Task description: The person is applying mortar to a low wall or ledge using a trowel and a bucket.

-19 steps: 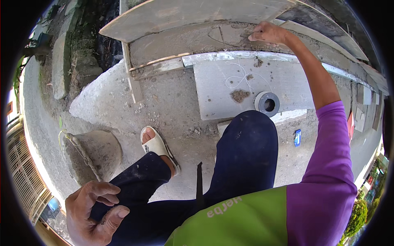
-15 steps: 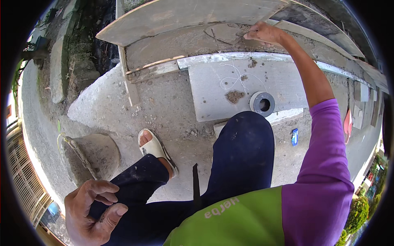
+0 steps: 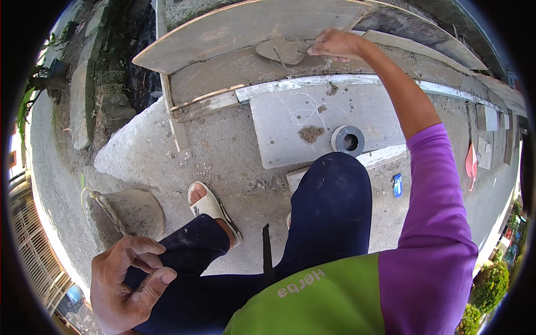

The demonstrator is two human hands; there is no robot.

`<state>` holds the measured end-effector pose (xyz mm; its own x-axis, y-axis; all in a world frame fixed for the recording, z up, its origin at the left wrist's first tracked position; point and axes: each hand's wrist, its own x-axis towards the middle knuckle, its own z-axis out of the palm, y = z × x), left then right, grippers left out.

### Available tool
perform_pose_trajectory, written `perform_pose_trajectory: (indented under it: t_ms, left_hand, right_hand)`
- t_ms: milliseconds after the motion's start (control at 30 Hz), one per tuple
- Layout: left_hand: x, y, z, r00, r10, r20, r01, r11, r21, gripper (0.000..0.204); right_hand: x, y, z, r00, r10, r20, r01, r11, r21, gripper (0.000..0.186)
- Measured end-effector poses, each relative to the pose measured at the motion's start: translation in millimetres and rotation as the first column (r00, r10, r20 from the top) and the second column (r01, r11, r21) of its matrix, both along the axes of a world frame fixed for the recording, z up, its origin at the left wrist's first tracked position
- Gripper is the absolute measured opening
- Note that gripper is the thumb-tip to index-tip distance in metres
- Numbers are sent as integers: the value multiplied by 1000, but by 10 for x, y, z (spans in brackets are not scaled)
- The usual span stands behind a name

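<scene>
My right hand [image 3: 336, 44] is closed around the handle of a trowel, out over the far trough. The trowel's mud-coated blade [image 3: 283, 51] lies flat against the wet grey mortar [image 3: 215, 71], to the left of the fist; the fist hides most of the handle. Boards line this trough: a wide plywood panel [image 3: 240, 28] behind and a pale timber strip [image 3: 301, 82] in front. Beside my left knee, my left hand [image 3: 128, 285] hangs with curled fingers and the thumb held apart. Nothing shows in it.
A grey spool [image 3: 339, 134] with loose white string rests on a pale board [image 3: 273, 134], near a mortar clump [image 3: 310, 133]. Right of my knee lies a small blue packet [image 3: 397, 185]. A mortar-crusted bucket [image 3: 137, 209] stands left of my sandalled foot [image 3: 209, 201].
My right hand has moved left along the trough with the trowel, whose blade has slid left over the mortar. The view has shifted slightly. My left hand stays almost still.
</scene>
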<state>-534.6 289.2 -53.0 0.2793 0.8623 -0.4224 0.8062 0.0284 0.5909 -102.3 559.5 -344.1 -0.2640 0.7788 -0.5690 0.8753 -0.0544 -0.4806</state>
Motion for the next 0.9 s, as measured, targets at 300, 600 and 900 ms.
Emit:
perform_pose_trajectory:
  t_ms: [300, 600, 900]
  left_hand:
    - [-21, 46, -161, 994, 97, -48, -100, 993, -60, 35]
    - [-8, 1, -110, 992, 103, -70, -108, 991, -82, 37]
    - [178, 112, -212, 999, 24, -30, -26, 997, -70, 34]
  right_hand:
    - [874, -126, -281, 989, -108, 102, 118, 988, -95, 46]
    - [1584, -508, 130, 937, -264, 228, 269, 963, 8, 40]
    - [27, -20, -226, 999, 34, 1, -34, 998, 51, 38]
